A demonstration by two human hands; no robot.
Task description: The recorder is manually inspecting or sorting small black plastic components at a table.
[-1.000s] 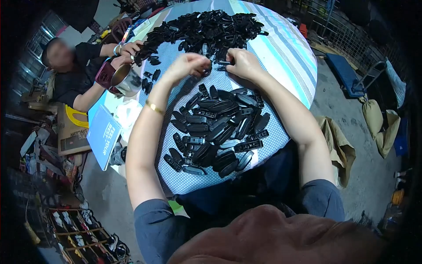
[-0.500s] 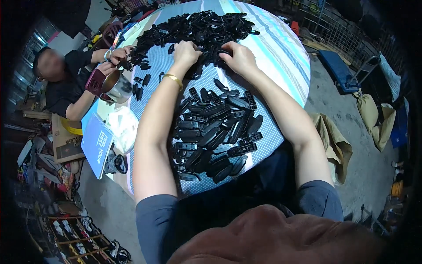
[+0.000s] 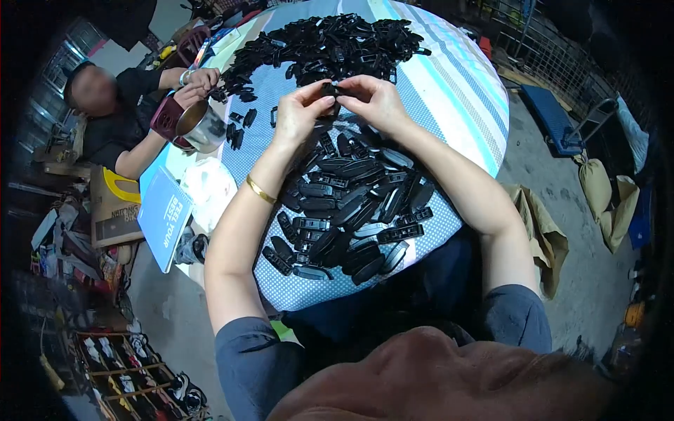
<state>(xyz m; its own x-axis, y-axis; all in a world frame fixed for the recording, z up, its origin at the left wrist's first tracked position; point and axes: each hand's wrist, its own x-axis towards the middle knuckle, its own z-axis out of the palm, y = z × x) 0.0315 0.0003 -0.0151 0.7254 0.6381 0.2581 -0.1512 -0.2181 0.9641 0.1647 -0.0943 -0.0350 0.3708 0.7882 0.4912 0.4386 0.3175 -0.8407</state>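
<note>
My left hand (image 3: 298, 116) and my right hand (image 3: 376, 105) meet over the table, fingertips pinched on a small black plastic part (image 3: 328, 90). Fingers cover much of it, so its exact kind is hard to make out. Just beyond them spreads a big heap of small black plastic parts (image 3: 344, 45), some frame-like. Nearer to me, between my forearms, lies a loose pile of longer oval black plastic pieces (image 3: 351, 203), some with slotted undersides facing up.
At the left a co-worker's hands (image 3: 200, 84) work beside a metal pot (image 3: 202, 128) on the table's edge. A blue notebook (image 3: 165, 217) and a white plastic bag (image 3: 209, 186) lie nearby. A blue platform trolley (image 3: 551, 119) stands on the floor at right.
Both my hands have drawn back from the heap and come together, now pinching a small black part between them. The view has shifted slightly.
</note>
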